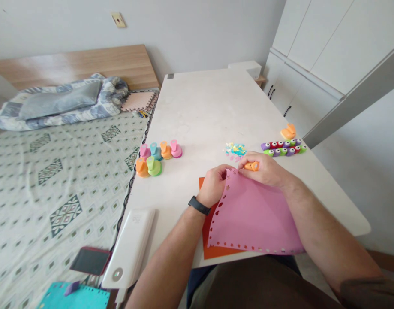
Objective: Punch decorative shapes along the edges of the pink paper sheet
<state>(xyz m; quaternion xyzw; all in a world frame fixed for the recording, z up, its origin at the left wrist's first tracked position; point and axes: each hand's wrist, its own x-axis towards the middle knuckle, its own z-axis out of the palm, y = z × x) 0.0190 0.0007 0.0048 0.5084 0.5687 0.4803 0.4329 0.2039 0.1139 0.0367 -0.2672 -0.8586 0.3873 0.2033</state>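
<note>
The bed [19,193] stretches away on my left; the bench [203,111] stands in front of me, its near edge at my waist; on it, close to me, lies the pink sheet [254,219], its far edge lifted a little into my grips, with the orange sheet [212,252] beneath it, showing at the left and near sides; the white case [132,244] lies along the bench's left edge. My left grip [212,186] is clamped on the pink sheet at its far left corner; my right grip [264,169] is closed around the orange punch [252,166], just beside that corner on the far edge; my fingers hide whether the paper sits in its slot, so I cannot tell. Six large punches [155,151] stand to the left; two rows of small punches [282,149] stand to the right; a heap of confetti [236,150] lies just beyond my right grip. Small cut-outs run down the left edge and along the near one, and a few mark the far edge by the corner; so I judge the step in hand to be punching that far edge; the next move calls for seating the paper squarely, steadying the corner, then one firm squeeze.
</note>
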